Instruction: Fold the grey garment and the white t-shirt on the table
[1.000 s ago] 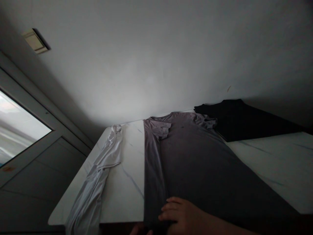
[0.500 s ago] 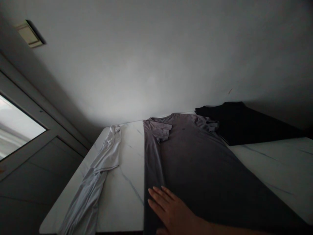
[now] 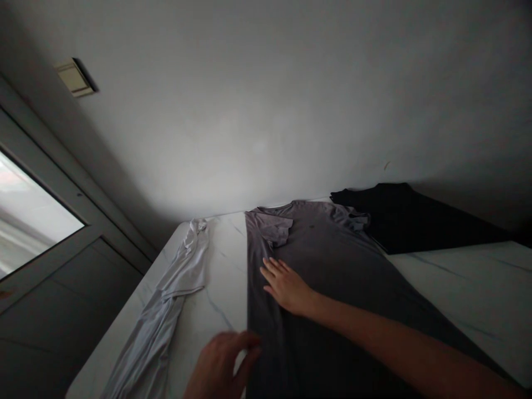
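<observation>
A dark grey short-sleeved T-shirt (image 3: 341, 288) lies spread on the table, its collar toward the wall. Along its left side a strip is folded inward, with that sleeve lying over the front. My right hand (image 3: 286, 285) rests flat on this strip just below the sleeve, palm down and fingers stretched. My left hand (image 3: 222, 363) is at the bottom, by the shirt's left edge. Its thumb and forefinger curve toward the cloth, but blur hides whether they hold it.
A light grey garment (image 3: 183, 282) lies in a long narrow fold along the left of the white marbled table (image 3: 220, 266). At the back right a black garment (image 3: 419, 219) lies flat. A wall stands behind, and a door (image 3: 103, 271) is at left.
My right hand has slid up the folded strip toward the sleeve. My left hand has come into view at the bottom. The camera view has shifted slightly.
</observation>
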`<state>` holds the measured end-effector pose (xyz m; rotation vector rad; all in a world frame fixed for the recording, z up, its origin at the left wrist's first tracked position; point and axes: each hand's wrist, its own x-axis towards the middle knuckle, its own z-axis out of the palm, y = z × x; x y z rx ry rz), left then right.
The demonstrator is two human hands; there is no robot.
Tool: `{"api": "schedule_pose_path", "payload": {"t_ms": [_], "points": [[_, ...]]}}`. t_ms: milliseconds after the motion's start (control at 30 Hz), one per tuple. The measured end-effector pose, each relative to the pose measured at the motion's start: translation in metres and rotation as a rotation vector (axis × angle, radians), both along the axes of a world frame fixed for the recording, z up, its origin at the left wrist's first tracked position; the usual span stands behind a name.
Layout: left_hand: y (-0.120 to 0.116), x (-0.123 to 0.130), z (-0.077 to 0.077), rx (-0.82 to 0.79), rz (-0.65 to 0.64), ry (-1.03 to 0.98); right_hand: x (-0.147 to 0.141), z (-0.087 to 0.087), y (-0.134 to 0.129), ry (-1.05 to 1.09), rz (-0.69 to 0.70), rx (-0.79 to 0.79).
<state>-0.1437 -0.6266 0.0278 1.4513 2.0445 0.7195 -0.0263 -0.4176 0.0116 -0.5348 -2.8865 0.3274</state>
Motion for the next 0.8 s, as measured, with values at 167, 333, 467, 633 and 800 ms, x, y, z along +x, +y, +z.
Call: {"api": "schedule_pose_path", "payload": {"t_ms": [167,333,467,633,800], "points": [[0.110,-0.018,-0.019,0.141,-0.250,0.642,-0.031,-0.032,0.049,-0.011,-0.034,0.007],[0.120,-0.035,-0.053,0.073,-0.370,0.715,-0.015,-0.044,0.064,0.010,-0.049,0.000],[0.126,-0.036,-0.040,0.050,-0.375,0.727,-0.024,-0.027,0.080,0.054,-0.148,0.065],[0.175,-0.043,-0.030,0.154,-0.269,0.729,-0.043,-0.017,0.114,0.046,-0.165,0.188],[0.196,-0.065,-0.063,0.163,-0.271,0.728,-0.045,-0.024,0.140,-0.048,-0.094,0.221]]}}
